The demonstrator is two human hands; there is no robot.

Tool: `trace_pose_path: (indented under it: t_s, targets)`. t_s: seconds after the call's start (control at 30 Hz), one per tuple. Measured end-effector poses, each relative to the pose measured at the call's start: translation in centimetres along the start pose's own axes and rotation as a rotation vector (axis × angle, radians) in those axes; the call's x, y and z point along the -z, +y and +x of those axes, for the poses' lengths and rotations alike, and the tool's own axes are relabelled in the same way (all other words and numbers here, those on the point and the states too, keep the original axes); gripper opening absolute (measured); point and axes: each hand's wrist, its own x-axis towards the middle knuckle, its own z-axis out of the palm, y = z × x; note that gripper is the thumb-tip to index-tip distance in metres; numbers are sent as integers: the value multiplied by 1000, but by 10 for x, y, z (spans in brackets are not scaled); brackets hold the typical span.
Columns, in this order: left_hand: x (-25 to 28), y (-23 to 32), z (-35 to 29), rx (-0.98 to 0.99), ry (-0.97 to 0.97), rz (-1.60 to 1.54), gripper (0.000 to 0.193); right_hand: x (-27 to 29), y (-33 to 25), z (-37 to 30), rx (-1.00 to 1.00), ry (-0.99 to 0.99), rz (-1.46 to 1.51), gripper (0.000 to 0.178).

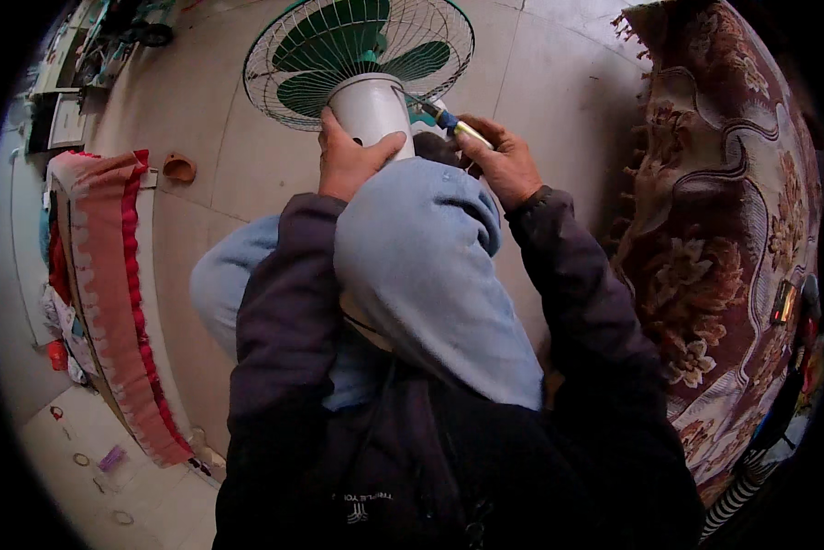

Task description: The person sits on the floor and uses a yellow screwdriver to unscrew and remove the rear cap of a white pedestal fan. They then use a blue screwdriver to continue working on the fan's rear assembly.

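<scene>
A fan with green blades (334,41) behind a round wire guard (252,78) is in front of my knees. Its white, tapered motor housing (373,112) faces me. My left hand (348,160) grips the housing low on its left side, thumb across the surface. In my right hand (505,165) is a screwdriver (456,126) with a yellow and blue handle. Its shaft slants up and left to the housing's upper right edge; I cannot tell whether the tip touches a screw. A dark part (438,147) beside the housing is partly hidden by my knee and right hand.
My raised knee (421,247) in pale jeans lies between my forearms. Furniture under a brown flowered cloth (696,275) stands at right, a pink and red cloth (109,293) at left. A terracotta pot (179,167) and a purple object (111,457) are on the tiled floor.
</scene>
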Motion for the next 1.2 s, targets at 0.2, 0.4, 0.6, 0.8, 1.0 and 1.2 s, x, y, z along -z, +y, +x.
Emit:
trace_pose_path:
  t_s: [0.2,0.4,0.6,0.8,1.0,1.2]
  targets:
    - [-2,-4,1,-17,13,14,116,-5,14,10,81,-36,-55,44]
    - [-1,8,-4,27,-15,-22,116,-10,32,22,536,113,-494,39]
    - [-7,-2,0,25,-5,-49,118,-18,21,26,518,108,-696,34]
    - [-8,0,-5,18,-28,-45,123,-23,-27,28,646,145,-565,27]
    - [3,12,-7,-8,-41,18,118,-19,-89,53,467,-68,-669,20]
    - [17,9,-3,5,-120,27,106,-24,-121,87,361,-264,-825,23]
